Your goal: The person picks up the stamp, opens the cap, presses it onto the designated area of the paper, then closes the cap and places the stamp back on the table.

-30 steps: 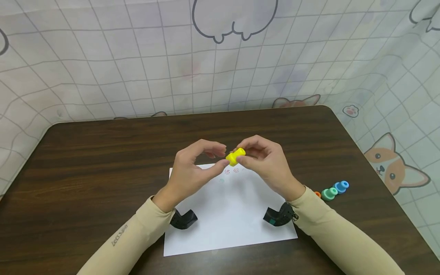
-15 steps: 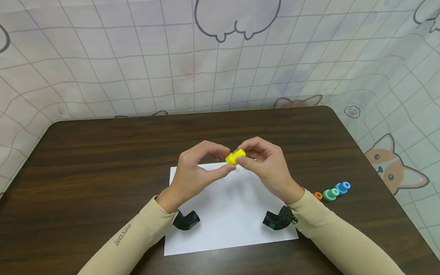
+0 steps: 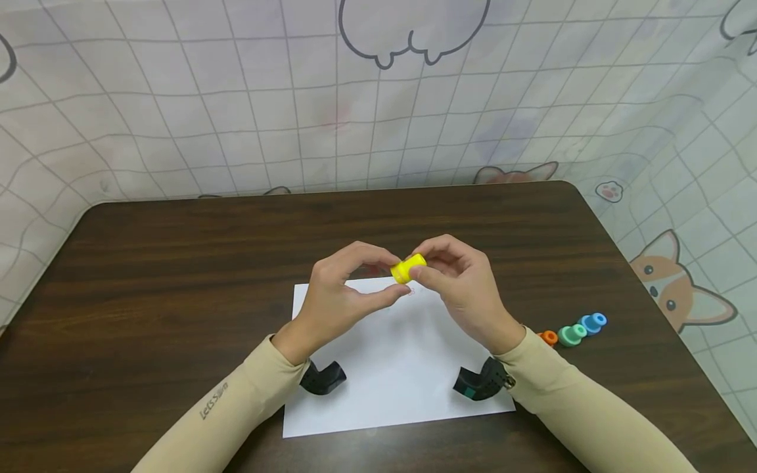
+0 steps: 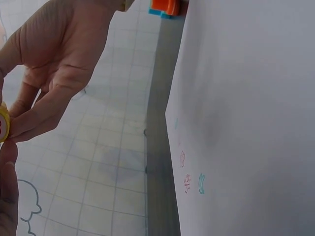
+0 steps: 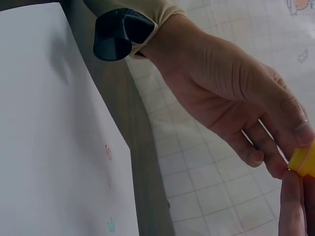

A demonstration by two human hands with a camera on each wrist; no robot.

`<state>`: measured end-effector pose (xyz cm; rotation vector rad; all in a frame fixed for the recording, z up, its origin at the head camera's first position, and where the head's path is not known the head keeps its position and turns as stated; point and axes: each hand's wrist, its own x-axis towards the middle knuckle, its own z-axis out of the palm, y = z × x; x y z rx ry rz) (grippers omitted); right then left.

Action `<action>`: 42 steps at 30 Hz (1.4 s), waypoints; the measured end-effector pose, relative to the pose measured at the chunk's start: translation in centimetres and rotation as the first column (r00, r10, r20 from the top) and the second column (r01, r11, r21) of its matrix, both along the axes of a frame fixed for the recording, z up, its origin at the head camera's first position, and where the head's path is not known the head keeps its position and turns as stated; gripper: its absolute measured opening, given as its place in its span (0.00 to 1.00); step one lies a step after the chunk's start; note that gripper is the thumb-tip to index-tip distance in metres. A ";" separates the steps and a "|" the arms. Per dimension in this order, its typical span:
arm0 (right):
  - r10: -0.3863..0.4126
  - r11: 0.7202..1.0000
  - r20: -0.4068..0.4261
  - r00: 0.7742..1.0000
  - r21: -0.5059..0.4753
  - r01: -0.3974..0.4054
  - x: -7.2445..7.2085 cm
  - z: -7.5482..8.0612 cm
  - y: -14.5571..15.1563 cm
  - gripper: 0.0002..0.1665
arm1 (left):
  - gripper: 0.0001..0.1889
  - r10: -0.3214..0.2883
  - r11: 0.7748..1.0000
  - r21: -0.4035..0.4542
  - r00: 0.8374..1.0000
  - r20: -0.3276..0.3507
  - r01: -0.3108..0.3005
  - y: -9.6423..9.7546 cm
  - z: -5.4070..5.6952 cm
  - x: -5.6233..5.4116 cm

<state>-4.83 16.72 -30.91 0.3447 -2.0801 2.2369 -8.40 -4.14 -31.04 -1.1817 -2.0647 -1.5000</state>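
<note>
A small yellow toy stamp point(image 3: 408, 268) is held up over the far edge of a white sheet of paper point(image 3: 396, 368). My right hand point(image 3: 466, 286) pinches its handle end between thumb and fingers. From the other side, my left hand point(image 3: 340, 289) has thumb and fingertips around the wider end. In the left wrist view the stamp point(image 4: 4, 123) shows a round face with a red mark. The right wrist view has its yellow side point(image 5: 306, 161) between the two hands' fingertips. Small red prints point(image 4: 184, 172) and a teal print point(image 4: 202, 183) mark the paper.
Right of the paper, by the right sleeve, stand an orange stamp point(image 3: 550, 337), a green stamp point(image 3: 572, 335) and a blue stamp point(image 3: 593, 322) on the dark wooden table point(image 3: 148, 295). A gridded cloth point(image 3: 296, 98) hangs behind.
My left fingertips have closed in on the wider end of the yellow stamp, moving slightly right. The stamp stays in my right hand, and the view has shifted a little.
</note>
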 end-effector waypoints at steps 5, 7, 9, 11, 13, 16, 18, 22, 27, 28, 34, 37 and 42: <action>-0.006 1.000 -0.001 1.000 -0.009 0.006 0.1 0.1 -0.1 0.12 | 0.18 0.003 1.000 0.013 1.000 -0.013 -0.003 0.1 -0.1 -0.1; -0.004 1.000 0.002 1.000 -0.019 0.004 0.1 0.1 -0.1 0.12 | 0.17 0.011 1.000 0.018 1.000 -0.024 -0.011 0.1 -0.1 -0.1; 0.001 0.999 0.012 1.000 -0.036 -0.001 0.1 0.1 -0.1 0.12 | 0.17 0.023 1.000 0.022 0.999 -0.035 -0.022 0.1 0.0 0.0; 0.009 0.998 0.026 1.000 -0.060 -0.007 0.2 0.2 -0.2 0.13 | 0.17 0.033 0.999 0.027 0.999 -0.040 -0.032 0.0 0.1 0.0; 0.017 0.996 0.037 0.999 -0.084 -0.014 0.2 0.3 -0.2 0.14 | 0.17 0.037 0.999 0.038 0.999 -0.035 -0.036 0.0 0.1 0.0; 0.031 0.994 0.052 0.998 -0.110 -0.026 0.3 0.4 -0.3 0.14 | 0.17 0.033 0.998 0.056 0.999 -0.018 -0.032 -0.1 0.1 0.0; 0.036 0.993 0.056 0.998 -0.116 -0.029 0.4 0.4 -0.3 0.14 | 0.17 0.030 0.998 0.064 1.000 -0.008 -0.030 -0.2 0.1 0.0; 0.037 0.992 0.050 0.998 -0.126 -0.030 0.5 0.5 -0.3 0.14 | 0.16 0.026 0.997 0.066 1.000 0.002 -0.026 -0.2 0.1 0.0; 0.035 0.990 0.041 0.999 -0.139 -0.029 0.5 0.4 -0.3 0.14 | 0.16 0.026 0.998 0.062 1.000 0.012 -0.026 -0.1 0.2 0.0; 0.034 0.990 0.041 0.999 -0.138 -0.029 0.5 0.4 -0.3 0.14 | 0.16 0.027 0.998 0.062 1.000 0.012 -0.028 -0.1 0.2 0.1; 0.030 0.991 0.034 0.999 -0.135 -0.026 0.5 0.3 -0.3 0.15 | 0.16 0.028 0.997 0.071 1.000 -0.003 -0.028 0.0 0.2 0.2; 0.029 0.990 0.026 0.999 -0.138 -0.025 0.5 0.2 -0.2 0.14 | 0.16 0.028 0.997 0.074 1.000 -0.007 -0.028 0.0 0.2 0.2; 0.025 0.988 0.028 0.999 -0.151 -0.021 0.4 0.1 -0.1 0.14 | 0.16 0.024 0.996 0.084 1.000 0.014 -0.025 0.0 0.1 0.1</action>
